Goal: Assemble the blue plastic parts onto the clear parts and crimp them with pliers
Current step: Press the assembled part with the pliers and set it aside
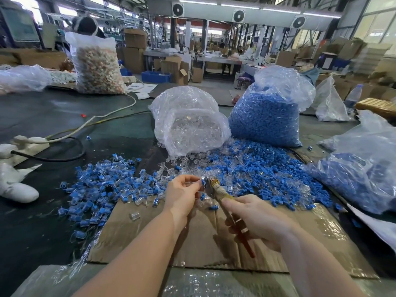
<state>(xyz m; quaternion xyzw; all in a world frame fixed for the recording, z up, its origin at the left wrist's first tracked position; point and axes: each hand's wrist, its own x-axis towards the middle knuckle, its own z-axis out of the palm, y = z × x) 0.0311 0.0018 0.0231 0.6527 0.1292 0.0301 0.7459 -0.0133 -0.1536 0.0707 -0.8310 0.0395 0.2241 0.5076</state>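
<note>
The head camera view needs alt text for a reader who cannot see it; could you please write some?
A person's left hand holds a small blue-and-clear part at the nose of pliers gripped in the right hand, above a sheet of cardboard. Loose blue and clear pieces lie heaped behind, before a bag of clear parts and a bag of blue parts.

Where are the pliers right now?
In the head view, the pliers sit low and centre, gripped in the right hand, jaws at the part pinched by the left hand, above the cardboard sheet.
</note>
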